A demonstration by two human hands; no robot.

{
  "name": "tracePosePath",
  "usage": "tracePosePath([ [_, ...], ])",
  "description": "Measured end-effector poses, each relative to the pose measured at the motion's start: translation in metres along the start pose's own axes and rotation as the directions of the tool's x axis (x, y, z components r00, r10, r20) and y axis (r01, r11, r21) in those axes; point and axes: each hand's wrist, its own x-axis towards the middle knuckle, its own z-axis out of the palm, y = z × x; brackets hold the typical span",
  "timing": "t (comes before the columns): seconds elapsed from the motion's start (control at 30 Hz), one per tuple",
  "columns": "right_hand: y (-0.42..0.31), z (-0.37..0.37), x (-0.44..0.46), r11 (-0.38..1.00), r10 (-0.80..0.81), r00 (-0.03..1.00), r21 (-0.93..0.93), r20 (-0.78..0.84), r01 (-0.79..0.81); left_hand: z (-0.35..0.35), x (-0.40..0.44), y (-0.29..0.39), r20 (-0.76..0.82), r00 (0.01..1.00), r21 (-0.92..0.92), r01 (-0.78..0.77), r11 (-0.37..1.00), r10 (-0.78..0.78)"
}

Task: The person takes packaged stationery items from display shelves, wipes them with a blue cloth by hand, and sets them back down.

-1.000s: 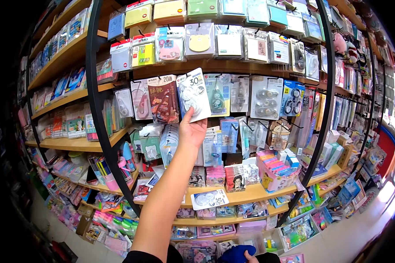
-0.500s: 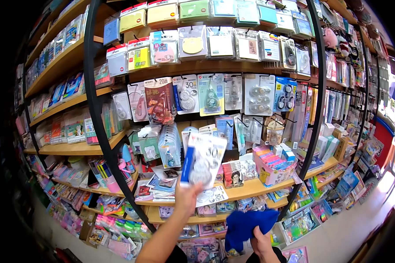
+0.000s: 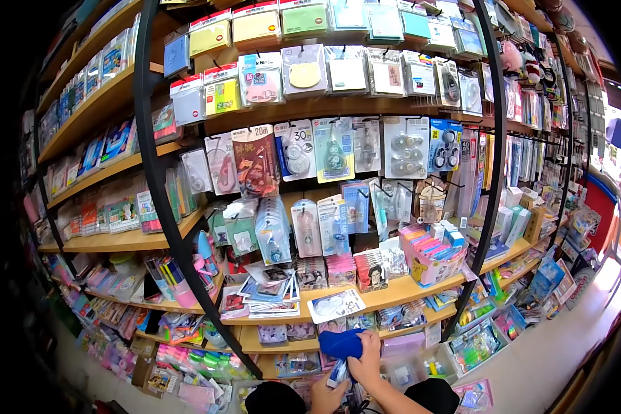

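Low in front of the shelves, my left hand [image 3: 328,396] is closed on the lower part of a correction tape pack [image 3: 338,373], tilted and mostly covered. My right hand [image 3: 367,357] grips a bunched blue cloth [image 3: 341,343], which lies over the upper end of that pack. Just above the hands, another flat blister pack [image 3: 336,305] marked 30m rests at the front edge of the wooden shelf [image 3: 386,298]. Similar correction tape packs [image 3: 295,150] hang on hooks higher up.
A pile of cards [image 3: 269,293] lies on the shelf to the left, and a pink box of small packets [image 3: 431,257] stands to the right. Black uprights [image 3: 160,179] frame the rack. Bins of goods [image 3: 476,348] sit low at the right.
My left hand has brought the pack down from in front of the shelf towards my body. My right hand has moved left and put the blue cloth against it.
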Motion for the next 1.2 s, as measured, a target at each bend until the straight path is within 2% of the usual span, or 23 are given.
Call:
tracePosePath([
  [0.07,0.009,0.003,-0.004,0.998,0.035,0.999,0.055,-0.009,-0.035,0.001,-0.001,0.009,-0.048,0.999,-0.019,-0.020,1.000,0.019],
  [0.1,0.007,0.000,-0.004,0.995,0.063,0.998,0.073,0.010,-0.064,-0.001,-0.004,0.020,-0.104,0.986,0.037,-0.128,0.991,0.131],
  [0.2,0.040,0.008,-0.010,0.939,0.300,0.954,0.169,0.024,-0.300,0.000,-0.003,0.003,-0.071,0.981,0.127,-0.168,0.978,0.178],
  [0.23,0.045,0.009,-0.011,0.883,0.353,0.935,0.318,0.040,-0.347,0.002,-0.004,0.000,-0.069,0.973,0.119,-0.210,0.970,0.219],
  [0.27,0.051,0.008,-0.011,0.773,0.492,0.866,0.412,0.091,-0.483,0.003,-0.005,-0.003,-0.059,0.973,0.112,-0.214,0.970,0.222],
  [0.33,0.061,0.005,-0.015,0.463,0.711,0.664,0.555,0.233,-0.691,0.005,-0.005,-0.007,-0.035,0.974,0.101,-0.221,0.970,0.226],
  [0.47,0.048,0.014,-0.053,0.086,0.706,0.480,0.610,0.520,-0.788,0.013,0.007,-0.002,-0.036,0.963,-0.020,-0.266,0.964,0.265],
  [0.53,0.037,0.018,-0.062,0.167,0.765,0.439,0.512,0.472,-0.842,0.013,0.017,0.007,-0.044,0.966,-0.039,-0.256,0.966,0.254],
  [0.57,0.031,0.017,-0.067,0.274,0.748,0.539,0.559,0.387,-0.782,0.009,0.018,0.011,0.039,0.986,-0.089,-0.157,0.984,0.161],
  [0.67,0.019,0.006,-0.053,0.438,0.767,0.597,0.488,0.235,-0.755,0.012,0.028,-0.020,0.124,0.967,-0.167,-0.201,0.965,0.223],
  [0.7,0.023,0.010,-0.045,0.469,0.727,0.674,0.623,0.130,-0.626,0.011,0.025,-0.020,0.173,0.959,-0.094,-0.209,0.973,0.223],
  [0.73,0.026,0.001,-0.040,0.404,0.777,0.600,0.584,0.187,-0.705,0.012,0.021,-0.020,0.136,0.971,-0.071,-0.190,0.979,0.199],
  [0.8,0.035,-0.001,-0.033,0.495,0.693,0.713,0.648,0.107,-0.579,0.017,0.008,-0.016,0.060,0.987,-0.029,-0.150,0.988,0.151],
  [0.83,0.041,-0.001,-0.033,0.579,0.653,0.752,0.581,0.090,-0.572,0.022,0.010,-0.040,0.094,0.974,-0.021,-0.205,0.979,0.206],
  [0.93,0.061,0.007,-0.046,0.795,0.521,0.851,0.328,0.063,-0.511,0.043,0.011,-0.092,0.143,0.976,-0.203,-0.132,0.970,0.163],
  [1.0,0.046,0.002,-0.047,0.940,0.277,0.960,0.196,0.047,-0.280,0.044,0.009,-0.093,0.172,0.985,-0.332,0.084,0.940,-0.027],
  [1.03,0.027,-0.002,-0.046,0.954,0.252,0.966,0.156,0.052,-0.257,0.041,0.008,-0.087,0.186,0.972,-0.389,0.208,0.898,-0.144],
  [1.07,0.029,-0.001,-0.052,0.970,0.217,0.965,0.081,0.147,-0.230,0.035,0.007,-0.073,0.205,0.944,-0.440,0.325,0.837,-0.259],
  [1.1,0.023,0.000,-0.057,0.986,0.160,0.976,-0.078,0.147,-0.150,0.024,0.006,-0.041,0.186,0.945,-0.416,0.325,0.850,-0.270],
  [1.13,0.017,0.001,-0.062,0.970,0.102,0.983,-0.235,0.156,-0.064,0.023,0.007,-0.045,0.197,0.931,-0.505,0.365,0.782,-0.307],
  [1.17,0.042,0.012,-0.076,0.965,0.126,0.967,-0.255,0.220,-0.068,0.025,0.011,-0.052,0.211,0.916,-0.589,0.398,0.704,-0.341],
  [1.2,0.035,0.009,-0.073,0.956,0.110,0.965,-0.293,0.239,-0.037,0.026,0.015,-0.060,0.229,0.899,-0.665,0.424,0.615,-0.373],
])
